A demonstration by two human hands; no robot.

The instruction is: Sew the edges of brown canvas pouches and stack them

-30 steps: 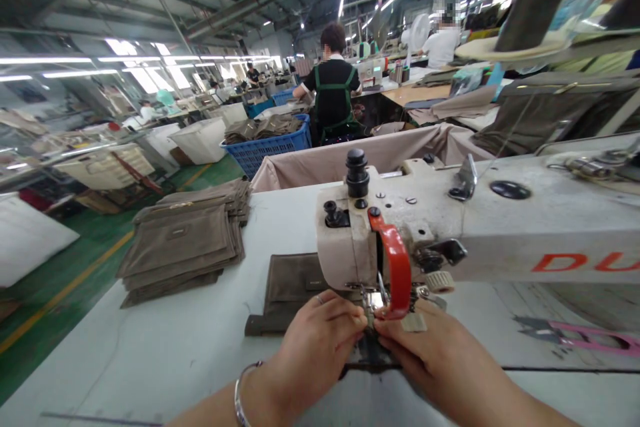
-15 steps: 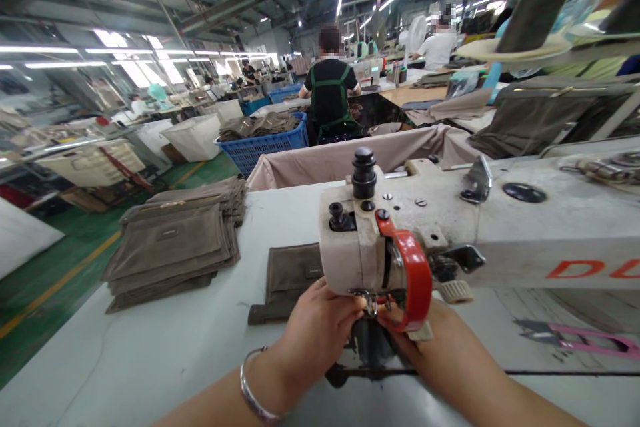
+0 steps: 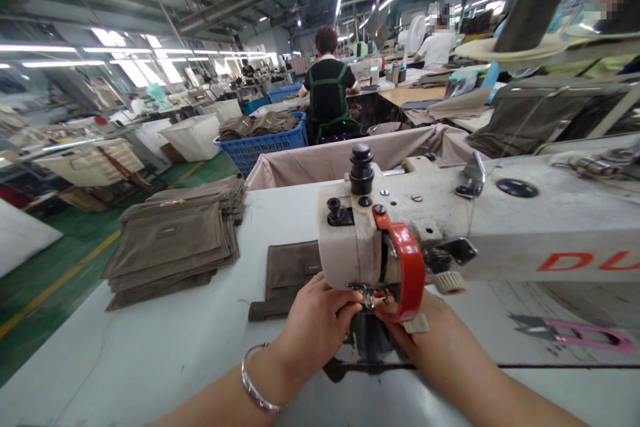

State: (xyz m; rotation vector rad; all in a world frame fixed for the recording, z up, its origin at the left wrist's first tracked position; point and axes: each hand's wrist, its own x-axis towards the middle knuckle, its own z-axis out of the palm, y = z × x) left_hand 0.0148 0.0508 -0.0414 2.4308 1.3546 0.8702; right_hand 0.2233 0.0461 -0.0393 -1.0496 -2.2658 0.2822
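Note:
A brown fabric piece (image 3: 290, 273) with a small label lies on the table, its right part hidden behind the head of a white sewing machine (image 3: 345, 247). My left hand (image 3: 315, 320), a silver bangle at its wrist, pinches the edge of this piece just left of the presser foot (image 3: 369, 298). From the other side my right hand (image 3: 427, 330) reaches in with closed fingers at the same edge. The red guard (image 3: 413, 267) covers part of those fingers, and the grip is only partly visible.
Left on the table sits a stack of brown fabric pieces (image 3: 170, 240). Pink-handled thread snips (image 3: 575, 333) lie at the right. Beyond the table are a pink cloth-lined bin (image 3: 300, 170), a full blue basket (image 3: 265, 147) and a seated person (image 3: 327, 90).
Both hands stay at the presser foot with almost the same finger positions. The view has shifted slightly, so the machine appears a little further left.

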